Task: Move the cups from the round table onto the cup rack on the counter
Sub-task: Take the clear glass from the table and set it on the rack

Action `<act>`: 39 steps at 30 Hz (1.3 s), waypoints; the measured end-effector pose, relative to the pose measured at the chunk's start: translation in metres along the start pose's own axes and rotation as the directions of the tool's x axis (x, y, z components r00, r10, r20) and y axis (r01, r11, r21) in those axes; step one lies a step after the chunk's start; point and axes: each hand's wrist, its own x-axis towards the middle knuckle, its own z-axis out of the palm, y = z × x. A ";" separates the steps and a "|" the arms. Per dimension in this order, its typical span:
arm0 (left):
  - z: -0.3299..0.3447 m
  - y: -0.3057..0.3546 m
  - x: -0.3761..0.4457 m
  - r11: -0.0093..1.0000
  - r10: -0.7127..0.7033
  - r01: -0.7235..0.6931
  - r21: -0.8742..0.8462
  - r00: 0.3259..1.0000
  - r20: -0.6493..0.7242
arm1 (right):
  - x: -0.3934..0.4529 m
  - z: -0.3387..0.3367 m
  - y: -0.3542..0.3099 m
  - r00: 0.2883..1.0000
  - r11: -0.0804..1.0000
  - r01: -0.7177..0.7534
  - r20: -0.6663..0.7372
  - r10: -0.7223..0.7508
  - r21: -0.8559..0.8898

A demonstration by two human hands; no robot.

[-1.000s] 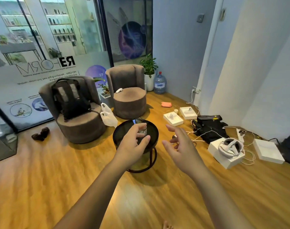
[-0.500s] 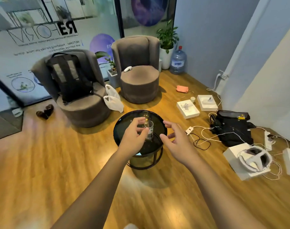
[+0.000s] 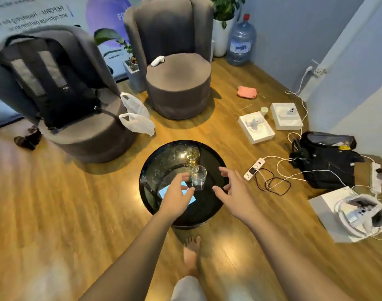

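Note:
Two clear glass cups stand upright on the round black table [image 3: 164,166]. The near cup [image 3: 199,178] is clear and looks empty; the far cup [image 3: 191,156] behind it has a yellowish tint. My left hand [image 3: 178,195] hovers over the table just left of the near cup, fingers spread and loosely bent, holding nothing. My right hand [image 3: 232,190] hangs to the right of the same cup, fingers apart, also empty. A light blue paper [image 3: 164,191] lies on the table, partly under my left hand. The cup rack and counter are out of view.
Two brown armchairs [image 3: 177,83] stand behind the table, one with a black backpack [image 3: 51,83] and a white plastic bag [image 3: 135,116]. White boxes [image 3: 256,127], cables, a power strip [image 3: 254,169] and a black bag [image 3: 324,159] lie on the wooden floor to the right. My bare foot [image 3: 191,255] is just before the table.
The view has come closer and tilted down over the table. Both hands have reached nearer to the near cup, one on each side. The cups have not moved.

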 end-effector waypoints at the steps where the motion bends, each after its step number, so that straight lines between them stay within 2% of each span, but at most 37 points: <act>1: 0.001 -0.005 0.016 0.999 -0.027 0.027 0.019 1.000 0.005 | 0.017 0.007 0.004 1.000 1.000 -0.015 0.017 0.015 -0.014; 9: 0.028 -0.062 0.152 0.977 -0.164 0.134 0.164 0.969 0.183 | 0.151 0.083 0.054 0.979 0.977 -0.125 0.137 0.149 -0.171; 16: 0.067 -0.128 0.211 0.945 -0.271 0.191 0.266 0.912 0.308 | 0.207 0.137 0.111 0.942 0.921 -0.181 0.207 0.263 -0.345; 20: 0.090 -0.152 0.235 0.943 -0.274 0.181 0.279 0.897 0.346 | 0.227 0.160 0.143 0.903 0.857 -0.219 0.235 0.359 -0.466; 25: 0.106 -0.160 0.255 0.948 -0.234 0.126 0.291 0.897 0.375 | 0.243 0.180 0.167 0.897 0.839 -0.181 0.263 0.355 -0.514; 30: 0.100 -0.155 0.260 0.933 -0.177 0.032 0.358 0.907 0.381 | 0.249 0.177 0.172 0.907 0.880 -0.195 0.261 0.329 -0.433; 36: 0.075 -0.112 0.251 0.992 -0.034 -0.032 0.123 0.869 0.494 | 0.234 0.119 0.152 0.905 0.964 -0.229 0.335 0.263 -0.136; 39: 0.059 -0.061 0.245 0.998 0.030 -0.054 0.032 0.850 0.527 | 0.225 0.065 0.123 0.926 0.973 -0.231 0.308 0.219 0.003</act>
